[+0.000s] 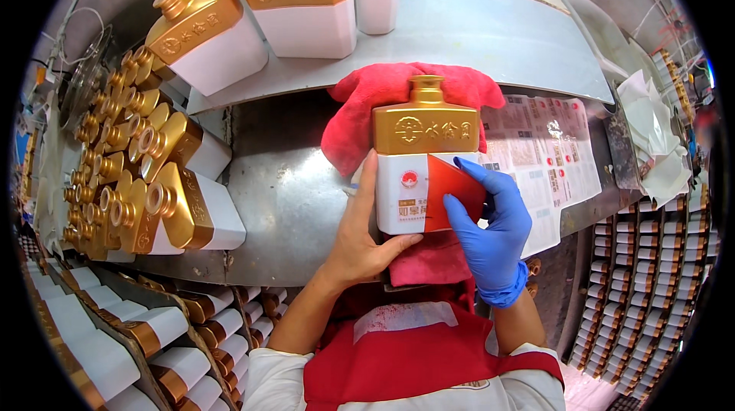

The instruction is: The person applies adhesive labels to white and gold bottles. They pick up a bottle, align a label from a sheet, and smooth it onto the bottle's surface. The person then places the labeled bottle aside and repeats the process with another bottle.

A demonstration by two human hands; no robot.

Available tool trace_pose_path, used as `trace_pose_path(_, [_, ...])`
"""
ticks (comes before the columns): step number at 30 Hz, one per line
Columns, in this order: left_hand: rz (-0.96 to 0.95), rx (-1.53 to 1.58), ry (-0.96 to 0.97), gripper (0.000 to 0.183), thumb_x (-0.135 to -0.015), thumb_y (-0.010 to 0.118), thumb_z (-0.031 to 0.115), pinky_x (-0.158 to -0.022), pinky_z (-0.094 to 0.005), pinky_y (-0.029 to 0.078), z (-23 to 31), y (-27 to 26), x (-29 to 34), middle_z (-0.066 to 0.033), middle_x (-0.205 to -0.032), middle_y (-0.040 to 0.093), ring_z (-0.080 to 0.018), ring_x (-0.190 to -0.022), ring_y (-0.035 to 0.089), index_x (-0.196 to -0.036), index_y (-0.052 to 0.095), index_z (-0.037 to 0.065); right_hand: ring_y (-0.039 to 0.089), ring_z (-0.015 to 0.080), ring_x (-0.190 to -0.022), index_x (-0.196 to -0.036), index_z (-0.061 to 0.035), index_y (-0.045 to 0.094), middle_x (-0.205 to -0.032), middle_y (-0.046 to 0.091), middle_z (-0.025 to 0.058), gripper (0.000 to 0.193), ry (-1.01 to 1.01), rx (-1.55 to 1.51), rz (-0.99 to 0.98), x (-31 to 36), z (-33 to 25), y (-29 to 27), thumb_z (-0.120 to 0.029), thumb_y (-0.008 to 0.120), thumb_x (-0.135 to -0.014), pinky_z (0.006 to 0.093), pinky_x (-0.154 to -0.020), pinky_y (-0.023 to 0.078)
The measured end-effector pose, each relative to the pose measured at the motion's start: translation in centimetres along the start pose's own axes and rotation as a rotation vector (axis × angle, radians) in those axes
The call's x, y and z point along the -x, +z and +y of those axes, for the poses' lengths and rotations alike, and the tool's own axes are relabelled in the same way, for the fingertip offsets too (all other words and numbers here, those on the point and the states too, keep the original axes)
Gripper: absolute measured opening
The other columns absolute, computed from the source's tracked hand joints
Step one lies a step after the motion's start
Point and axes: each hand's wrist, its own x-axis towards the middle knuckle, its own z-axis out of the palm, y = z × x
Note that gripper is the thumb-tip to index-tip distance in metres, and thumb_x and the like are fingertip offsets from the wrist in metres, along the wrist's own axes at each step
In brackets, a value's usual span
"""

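Note:
A white bottle with a gold shoulder and neck (425,131) lies face up on a pink-red cloth (348,131), its neck pointing away from me. My bare left hand (364,227) grips its left side and lower edge, fingers along the side and thumb at the bottom corner. My right hand (494,223), in a blue glove, is closed on a flat red scraper (452,189) laid against the right part of the bottle's white front. A printed decal (409,185) with a red round emblem shows on the left part; the scraper covers the rest.
Printed decal sheets (547,154) lie right of the cloth on the metal table (272,173). Several similar bottles (310,24) stand on a raised shelf beyond; more crowd the left side (145,173). Racked bottles (643,281) fill the lower right. Crumpled white paper (654,139) sits in a bin.

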Motion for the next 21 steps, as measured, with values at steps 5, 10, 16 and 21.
trace_pose_path(5, [-0.031,0.23,-0.009,0.104,-0.073,0.075,0.005,-0.109,-0.0352,0.026,-0.1,-0.5,0.0,-0.0166,-0.15,0.023,-0.0261,-0.136,0.03,-0.148,0.003,0.001,0.058,0.0159,-0.096,-0.114,0.001,0.058,-0.11,0.061,0.0109,0.039,0.192,-0.498,0.082,-0.4,-0.1,-1.9,0.004,0.062,-0.075,0.0266,-0.084,0.046])
trace_pose_path(10, [0.042,0.498,-0.096,0.086,-0.086,0.061,0.004,-0.11,-0.0346,0.024,0.8,-0.3,-0.6,-0.0146,-0.15,0.022,-0.0225,-0.137,0.026,-0.148,0.002,-0.001,0.059,0.0136,-0.079,-0.102,0.004,0.06,-0.096,0.063,0.0116,0.029,0.359,-0.784,0.074,0.5,6.1,-5.1,-0.018,0.055,-0.084,0.0253,-0.074,0.047])
trace_pose_path(16, [0.068,0.339,-0.035,0.073,-0.093,0.049,0.002,-0.109,-0.0323,0.023,1.4,0.8,-2.1,-0.0131,-0.147,0.026,-0.0194,-0.133,0.03,-0.148,0.002,-0.001,0.037,0.002,-0.061,-0.124,-0.0034,0.058,-0.07,0.042,-0.006,0.051,0.378,-0.342,0.005,0.2,4.3,-1.5,-0.011,0.073,-0.076,0.0161,-0.057,0.034])
trace_pose_path(21, [0.134,0.342,-0.11,0.073,-0.089,0.05,0.0,-0.108,-0.0321,0.027,1.7,1.5,-2.4,-0.0131,-0.146,0.03,-0.0198,-0.132,0.034,-0.148,0.008,0.0,0.042,0.0037,-0.063,-0.122,0.0006,0.058,-0.07,0.046,-0.0045,0.056,0.343,-0.246,-0.049,0.1,5.8,-0.4,-0.018,0.079,-0.072,0.0194,-0.06,0.039])
